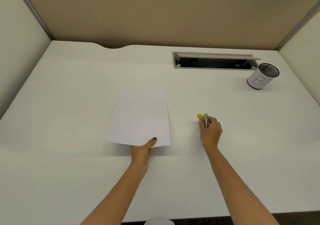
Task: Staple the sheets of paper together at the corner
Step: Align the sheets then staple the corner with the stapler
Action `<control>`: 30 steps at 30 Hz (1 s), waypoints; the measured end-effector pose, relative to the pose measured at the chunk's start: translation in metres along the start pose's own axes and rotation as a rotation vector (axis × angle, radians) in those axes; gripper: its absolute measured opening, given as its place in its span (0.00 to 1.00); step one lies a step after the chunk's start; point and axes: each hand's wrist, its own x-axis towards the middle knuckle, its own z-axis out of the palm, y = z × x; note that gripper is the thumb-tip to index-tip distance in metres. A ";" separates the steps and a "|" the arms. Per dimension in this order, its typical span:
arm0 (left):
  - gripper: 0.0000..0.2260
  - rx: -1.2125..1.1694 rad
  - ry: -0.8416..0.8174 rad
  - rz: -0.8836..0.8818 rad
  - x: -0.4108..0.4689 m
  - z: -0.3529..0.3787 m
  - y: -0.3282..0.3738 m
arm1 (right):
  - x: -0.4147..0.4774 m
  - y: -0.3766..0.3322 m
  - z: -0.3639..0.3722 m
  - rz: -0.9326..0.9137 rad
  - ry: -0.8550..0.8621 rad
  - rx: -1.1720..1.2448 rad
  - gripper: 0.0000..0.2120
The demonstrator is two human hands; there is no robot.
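Pinching paper at its near edge, left hand; gripping yellow stapler at 3 o'clock of paper, right hand; white bench.

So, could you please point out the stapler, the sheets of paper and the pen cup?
stapler [203, 117], head view, its yellow front end.
sheets of paper [140, 119], head view, middle of the top sheet.
pen cup [258, 81], head view, its white wrapped side.

Stapler mostly inside right fist
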 end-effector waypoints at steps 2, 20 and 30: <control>0.22 -0.013 0.009 -0.003 0.000 0.000 0.001 | -0.009 -0.004 -0.006 0.125 -0.069 0.198 0.14; 0.24 -0.006 -0.027 0.025 -0.001 0.004 0.008 | -0.059 -0.022 -0.028 0.695 -0.713 0.861 0.07; 0.18 0.057 -0.042 0.038 -0.001 0.002 0.013 | -0.059 -0.029 -0.025 0.340 -0.859 0.288 0.25</control>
